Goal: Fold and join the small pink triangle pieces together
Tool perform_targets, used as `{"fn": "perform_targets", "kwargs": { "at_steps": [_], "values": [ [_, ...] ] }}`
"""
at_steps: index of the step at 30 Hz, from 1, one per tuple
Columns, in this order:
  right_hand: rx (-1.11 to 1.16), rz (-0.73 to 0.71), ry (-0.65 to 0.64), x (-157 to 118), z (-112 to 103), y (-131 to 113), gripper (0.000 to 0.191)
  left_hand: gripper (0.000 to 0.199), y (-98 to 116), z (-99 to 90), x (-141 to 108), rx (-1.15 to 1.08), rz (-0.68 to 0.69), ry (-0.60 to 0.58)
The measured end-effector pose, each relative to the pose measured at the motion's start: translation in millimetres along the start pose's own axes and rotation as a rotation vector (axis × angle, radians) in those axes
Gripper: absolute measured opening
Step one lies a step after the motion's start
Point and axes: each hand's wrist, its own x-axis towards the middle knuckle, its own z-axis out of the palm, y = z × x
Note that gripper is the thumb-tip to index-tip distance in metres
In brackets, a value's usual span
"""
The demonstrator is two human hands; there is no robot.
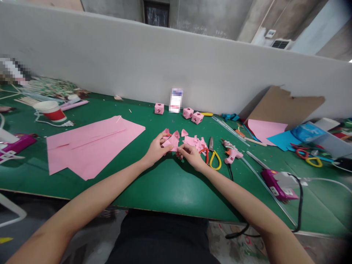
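Green table point(154, 183) across the middle of the frame; light partition wall point(110, 62) behind it. Centre of the frame: left hand point(156, 148) holds a folded pink paper piece point(172, 141), fingers closed on its left side; right hand point(189, 154) at its lower right edge, fingertips drawn together and touching it; exact pinch too small to make out. Folded piece held above the table, flaps pointing up.

Just right of the hands: small pink scraps point(200, 142) in a loose pile; scissors point(215, 159) with one yellow and one red-orange handle, blades pointing away from the person; then a pink glue gun point(233, 154), black cord trailing down. Beyond the hands, upper centre: three pink paper cubes point(159, 109) with cut-out openings, one left of a blurred upright card or screen point(176, 101), two right of it; yellow-handled tool point(206, 114) behind the right pair.

Left of frame: large pink paper sheets point(90, 146), overlapping, lying flat; red and white paper cup point(52, 111) farther up. Right of frame: brown cardboard point(283, 106) leaning on the wall; blue sheet point(284, 138) in front; purple power strip point(279, 185) lower down, plug and black cord attached.
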Motion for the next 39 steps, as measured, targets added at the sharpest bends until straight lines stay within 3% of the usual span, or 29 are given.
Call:
{"fn": "perform_targets", "kwargs": {
  "at_steps": [22,33,39],
  "values": [
    [-0.007,0.008,0.008,-1.6,1.4,-5.2,0.032,0.048,-3.7,-0.7,1.6,-0.068,0.004,-0.006],
    [-0.051,0.001,0.06,-1.4,5.2,-6.2,0.037,0.046,-6.1,0.1,2.2,0.008,0.025,0.022],
    [-0.046,0.012,0.011,-2.0,5.6,-6.3,0.039,0.044,-4.5,-1.0,1.4,0.079,0.079,0.008]
  ]
}}
